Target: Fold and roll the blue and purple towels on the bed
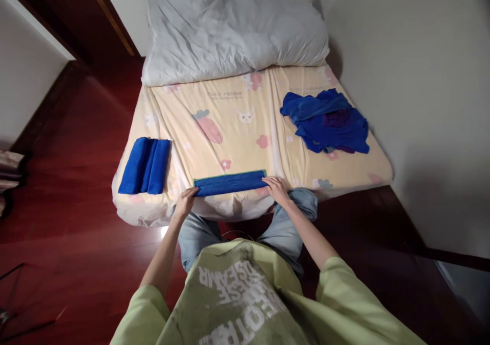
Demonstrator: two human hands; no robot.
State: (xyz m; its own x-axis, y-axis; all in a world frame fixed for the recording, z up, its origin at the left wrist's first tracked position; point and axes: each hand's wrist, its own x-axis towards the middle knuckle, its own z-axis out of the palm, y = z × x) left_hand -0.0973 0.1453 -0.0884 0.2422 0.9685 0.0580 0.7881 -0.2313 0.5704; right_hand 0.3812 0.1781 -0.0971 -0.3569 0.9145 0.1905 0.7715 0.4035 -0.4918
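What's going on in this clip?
A person's left hand and right hand touch opposite ends of a flat blue cloth strip near the bed's front edge. Folded blue fabric lies to the left; a rumpled blue pile lies farther back, right.

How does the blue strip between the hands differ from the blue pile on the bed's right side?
The blue strip is long and narrow; the pile is crumpled. The strip is green-edged; the pile is partly purple. The left hand and right hand touch the strip, not the pile. Both are mainly blue, on the bed.
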